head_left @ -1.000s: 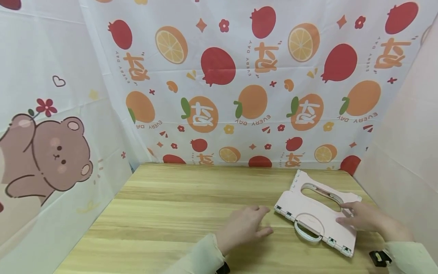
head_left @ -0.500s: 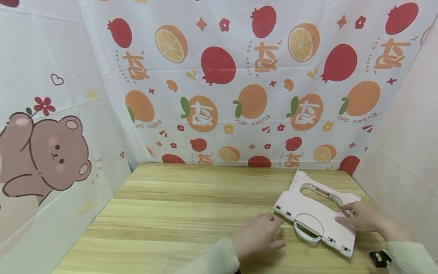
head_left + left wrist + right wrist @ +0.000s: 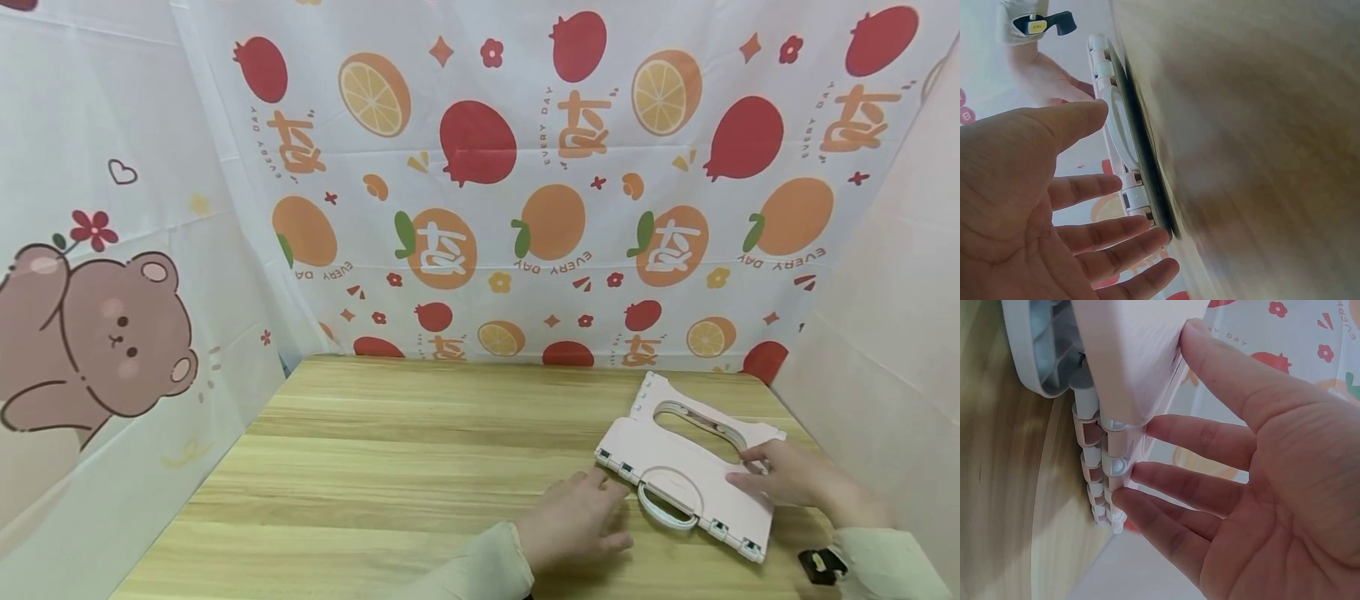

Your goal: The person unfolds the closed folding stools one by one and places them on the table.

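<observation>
A pale pink folding step stool (image 3: pixel 641 446) lies folded flat on the table's right side, its white carry handle (image 3: pixel 666 508) toward me. My right hand (image 3: pixel 787 479) is at its right side; in the right wrist view the fairly straight fingers (image 3: pixel 1204 440) touch the hinged edge and the thumb rests against the panel. My left hand (image 3: pixel 573 525) is beside the stool's front left edge, fingers spread. In the left wrist view its fingertips (image 3: pixel 1157 237) reach the hinged edge near the corner, and whether they touch it is unclear. The stool's underside is hidden.
The wood-grain table (image 3: pixel 360 467) extends to the left of both hands. A fruit-print cloth (image 3: pixel 495 208) hangs behind it. Side cloths stand at left, with a printed bear (image 3: pixel 123 333), and at right (image 3: pixel 877 358), close to the right arm.
My left hand has moved right, up to the stool's front left edge. In the last half second, the stool and my right hand have shifted slightly left.
</observation>
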Tool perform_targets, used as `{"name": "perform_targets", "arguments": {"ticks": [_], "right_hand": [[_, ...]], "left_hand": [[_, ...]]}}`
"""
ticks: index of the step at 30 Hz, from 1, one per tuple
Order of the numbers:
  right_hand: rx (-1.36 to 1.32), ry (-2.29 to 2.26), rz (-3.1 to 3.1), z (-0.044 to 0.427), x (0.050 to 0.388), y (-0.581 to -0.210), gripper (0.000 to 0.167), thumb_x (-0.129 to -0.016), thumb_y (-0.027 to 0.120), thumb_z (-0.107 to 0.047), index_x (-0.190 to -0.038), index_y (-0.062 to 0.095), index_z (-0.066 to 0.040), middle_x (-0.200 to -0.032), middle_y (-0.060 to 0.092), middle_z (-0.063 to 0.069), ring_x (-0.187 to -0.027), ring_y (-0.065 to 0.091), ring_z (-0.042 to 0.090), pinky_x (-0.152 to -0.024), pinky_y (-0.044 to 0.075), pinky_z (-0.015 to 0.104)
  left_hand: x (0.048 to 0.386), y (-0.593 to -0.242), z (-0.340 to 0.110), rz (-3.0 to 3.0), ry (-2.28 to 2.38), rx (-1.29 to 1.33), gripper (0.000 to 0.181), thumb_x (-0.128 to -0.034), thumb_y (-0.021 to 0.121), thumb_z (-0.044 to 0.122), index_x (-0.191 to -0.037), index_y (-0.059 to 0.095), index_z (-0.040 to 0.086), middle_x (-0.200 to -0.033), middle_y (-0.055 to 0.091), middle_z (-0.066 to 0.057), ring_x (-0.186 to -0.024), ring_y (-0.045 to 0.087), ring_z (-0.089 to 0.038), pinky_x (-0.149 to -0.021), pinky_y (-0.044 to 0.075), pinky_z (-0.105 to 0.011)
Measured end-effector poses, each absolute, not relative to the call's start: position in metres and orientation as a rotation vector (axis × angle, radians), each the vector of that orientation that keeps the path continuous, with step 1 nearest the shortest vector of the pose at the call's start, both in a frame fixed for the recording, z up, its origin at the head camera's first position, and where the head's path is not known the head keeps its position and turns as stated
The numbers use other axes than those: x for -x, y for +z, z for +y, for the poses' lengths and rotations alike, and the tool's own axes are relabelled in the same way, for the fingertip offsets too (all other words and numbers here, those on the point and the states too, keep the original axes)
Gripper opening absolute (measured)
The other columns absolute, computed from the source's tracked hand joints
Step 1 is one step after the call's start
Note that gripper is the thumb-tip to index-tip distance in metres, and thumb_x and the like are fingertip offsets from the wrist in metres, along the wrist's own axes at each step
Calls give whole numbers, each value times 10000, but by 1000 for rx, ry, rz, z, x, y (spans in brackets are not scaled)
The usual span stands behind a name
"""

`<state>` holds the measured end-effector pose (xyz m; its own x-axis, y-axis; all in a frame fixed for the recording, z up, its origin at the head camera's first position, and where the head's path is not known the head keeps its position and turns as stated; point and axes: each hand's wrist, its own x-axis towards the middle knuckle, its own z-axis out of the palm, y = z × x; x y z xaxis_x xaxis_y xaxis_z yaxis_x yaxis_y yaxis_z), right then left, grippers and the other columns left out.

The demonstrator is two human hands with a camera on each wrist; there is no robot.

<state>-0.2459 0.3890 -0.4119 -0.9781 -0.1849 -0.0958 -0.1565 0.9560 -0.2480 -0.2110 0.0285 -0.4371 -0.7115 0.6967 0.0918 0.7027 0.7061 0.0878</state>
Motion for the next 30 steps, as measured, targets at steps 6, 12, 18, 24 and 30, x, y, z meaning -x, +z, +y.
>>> {"name": "perform_targets", "arguments": {"ticks": [6,12,18,24,30], "right_hand": [[275,-411,2980,382,247,-413,634,-983,766,-446,-1279,706,111,-1190,746,276,-1045,705,397,-878,582,629],[304,-414,2985,373,252,-416,615,-980,777,-426,-1253,714,121,-1175,755,268,-1038,712,399,-893,587,618],[357,-408,3004,361,250,-414,576,-983,772,-420,-1238,735,95,-1149,776,235,-1001,713,335,-887,593,591],[406,-392,3028,352,250,-414,535,-979,774,-418,-1202,759,68,-1147,781,240,-1080,725,447,-935,570,650],[453,-387,3047,342,251,-415,481,-960,789,-412,-1155,783,28,-1062,793,153,-948,701,281,-862,586,541]], "left_hand": [[212,-439,28,-2851,-178,1155,588,-964,726,616,-1448,609,304,-1374,654,46,-1218,668,-131,-879,605,-331],[217,-443,25,-2860,-181,1138,549,-964,726,617,-1404,637,301,-1400,637,30,-1216,657,-143,-907,596,-343],[220,-448,19,-2886,-176,1108,581,-962,723,626,-1420,630,279,-1428,627,14,-1228,653,-155,-918,599,-350],[223,-450,14,-2896,-201,1076,583,-966,728,614,-1404,634,241,-1422,633,-4,-1218,658,-160,-891,600,-351],[226,-450,7,-2930,-271,1023,627,-967,740,589,-1449,612,208,-1512,603,-66,-1321,637,-221,-971,599,-406]]}}
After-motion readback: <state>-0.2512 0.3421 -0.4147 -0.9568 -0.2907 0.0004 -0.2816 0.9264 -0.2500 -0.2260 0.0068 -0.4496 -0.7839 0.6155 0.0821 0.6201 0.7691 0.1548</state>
